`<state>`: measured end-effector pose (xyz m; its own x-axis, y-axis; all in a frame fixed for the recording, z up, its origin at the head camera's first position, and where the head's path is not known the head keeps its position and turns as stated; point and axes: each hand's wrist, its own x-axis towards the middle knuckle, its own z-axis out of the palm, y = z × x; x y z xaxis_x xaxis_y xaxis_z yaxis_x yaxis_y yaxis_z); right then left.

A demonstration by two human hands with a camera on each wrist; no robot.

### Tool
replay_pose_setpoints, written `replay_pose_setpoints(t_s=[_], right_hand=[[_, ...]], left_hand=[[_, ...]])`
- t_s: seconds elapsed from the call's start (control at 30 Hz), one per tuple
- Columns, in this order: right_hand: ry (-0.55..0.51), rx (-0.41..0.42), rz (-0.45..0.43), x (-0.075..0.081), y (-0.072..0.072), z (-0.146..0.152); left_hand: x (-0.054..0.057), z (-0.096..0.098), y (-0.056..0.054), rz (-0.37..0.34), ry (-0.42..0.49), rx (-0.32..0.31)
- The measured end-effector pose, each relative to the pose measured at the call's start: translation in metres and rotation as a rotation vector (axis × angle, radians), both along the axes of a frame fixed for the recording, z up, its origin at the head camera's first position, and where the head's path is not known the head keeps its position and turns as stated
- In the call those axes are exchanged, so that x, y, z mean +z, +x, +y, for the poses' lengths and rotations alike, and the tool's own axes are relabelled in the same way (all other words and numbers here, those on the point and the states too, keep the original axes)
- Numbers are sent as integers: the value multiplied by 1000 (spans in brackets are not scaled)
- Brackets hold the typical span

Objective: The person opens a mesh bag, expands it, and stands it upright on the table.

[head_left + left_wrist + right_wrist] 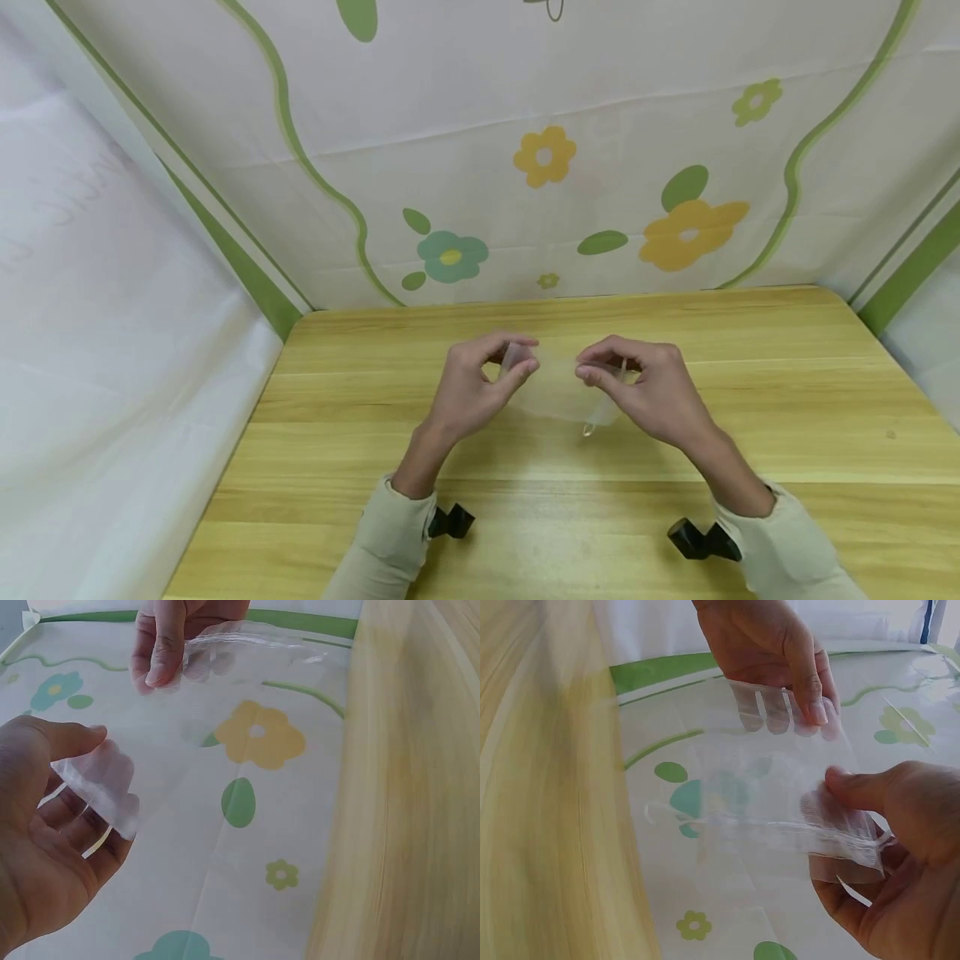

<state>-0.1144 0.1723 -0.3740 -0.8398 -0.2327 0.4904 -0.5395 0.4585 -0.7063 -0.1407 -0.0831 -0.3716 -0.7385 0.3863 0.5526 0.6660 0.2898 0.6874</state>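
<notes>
A sheer white drawstring pouch (558,392) is stretched between the two hands, above the wooden table. My left hand (476,387) pinches one end of it, thumb on the near face and fingers showing through the thin fabric behind. At the opposite end my right hand (652,387) holds the pouch (765,772) between thumb and fingers, close to the gathered drawstring edge. A small cord loop (588,430) hangs from its lower right side. In the right wrist view the pouch looks flat, and I make out nothing inside it.
The light wooden table (300,500) lies beneath both hands. A white cloth printed with flowers (543,158) rises behind its far edge, and another white cloth (112,375) hangs at the left. Black mounts (452,522) stick out from both sleeve cuffs.
</notes>
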Motion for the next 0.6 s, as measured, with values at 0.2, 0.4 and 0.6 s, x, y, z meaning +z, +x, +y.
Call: replay_pose_setpoints(t_s=[0.2,0.4,0.6], right_hand=[[-188,-83,-135,3,0,1],[-325,-75,-273,6,2,-1],[-254,18,-402,7,4,-3]], left_hand=[[2,-3,-1,-165,150,45],[6,-2,2,-405,279,30],[10,-2,3,-504,446,34]])
